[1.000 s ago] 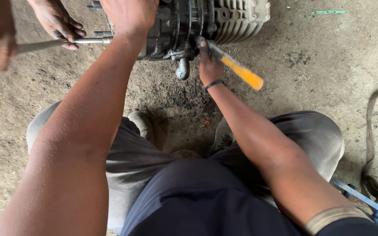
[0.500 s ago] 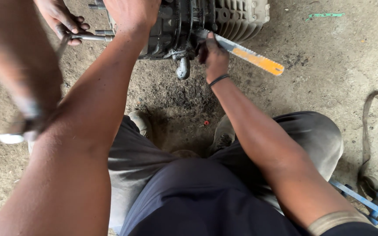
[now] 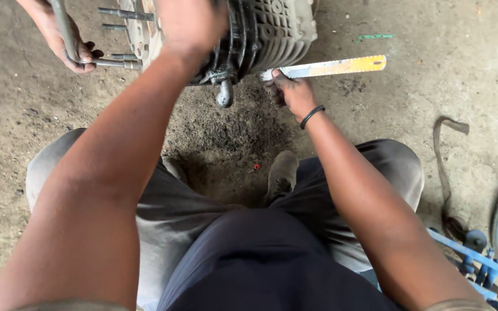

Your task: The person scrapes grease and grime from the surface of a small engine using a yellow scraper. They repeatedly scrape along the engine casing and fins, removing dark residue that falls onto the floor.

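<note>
Two hands of the seated person work on a ribbed metal engine casing (image 3: pixel 272 29) that sits on the dirt floor (image 3: pixel 41 138) at the top of the view.

Left hand (image 3: pixel 188 23): laid on top of the casing, blurred; cannot tell how far its grip is closed or whether it has hold of anything.

Right hand (image 3: pixel 292 92): just below the casing's lower right corner, fingers closed round the near end of a flat hacksaw blade (image 3: pixel 332 67). Blade silver near the hand, yellow at the far end, running out to the right of the casing and lying nearly level. A black band sits on that wrist.

Another person's hand (image 3: pixel 73 52), left of the casing, is wrapped round a bent grey metal bar (image 3: pixel 64 29). Several studs (image 3: pixel 125 12) stick out from the casing's left face toward that hand.

Below the casing: a dark oily patch of dirt, then the person's shoe (image 3: pixel 280 175) and grey trousers. A blue metal frame (image 3: pixel 468 256) lies far to the lower right of the casing, with a strap (image 3: pixel 442 167) above it.
</note>
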